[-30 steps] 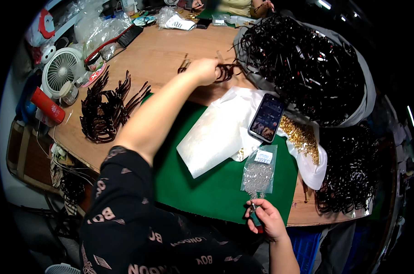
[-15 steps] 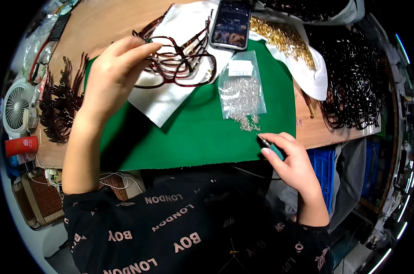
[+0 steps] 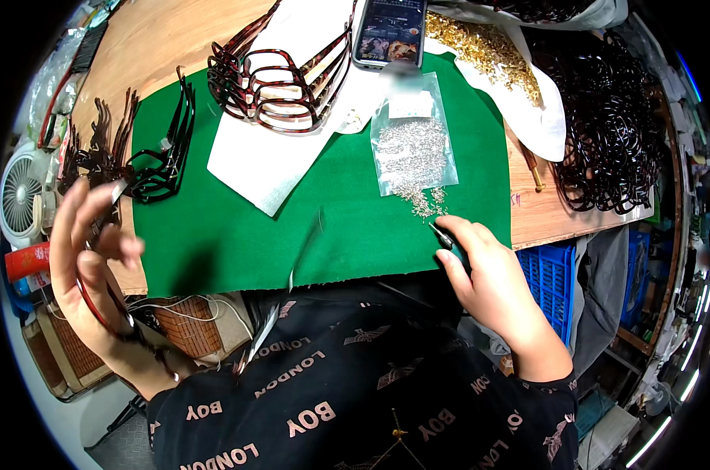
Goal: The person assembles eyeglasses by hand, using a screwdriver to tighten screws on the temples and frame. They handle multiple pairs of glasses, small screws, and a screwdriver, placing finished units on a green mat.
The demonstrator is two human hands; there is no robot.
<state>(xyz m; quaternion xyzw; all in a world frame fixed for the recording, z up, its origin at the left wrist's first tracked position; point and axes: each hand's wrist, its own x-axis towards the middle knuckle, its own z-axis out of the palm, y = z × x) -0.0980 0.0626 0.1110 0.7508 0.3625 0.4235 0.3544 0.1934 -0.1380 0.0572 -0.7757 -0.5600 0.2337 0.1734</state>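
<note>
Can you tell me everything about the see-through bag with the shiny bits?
The bag looks like clear, thin plastic. It lies flat on the green mat, just below the phone in the picture. It has a white label near its top and many tiny silvery pieces inside. More lie just outside its lower end, which seems open. The right hand is nearby, not touching it.

Mat (image 3: 371,239) lies mid-frame on table (image 3: 562,210), stacked eyeglasses (image 3: 281,84) over a sheet (image 3: 261,176) upper centre, phone (image 3: 390,35) to their right, bag of small parts (image 3: 414,145) below phone, frame heap (image 3: 609,129) right, fan (image 3: 25,192) far left.
</note>
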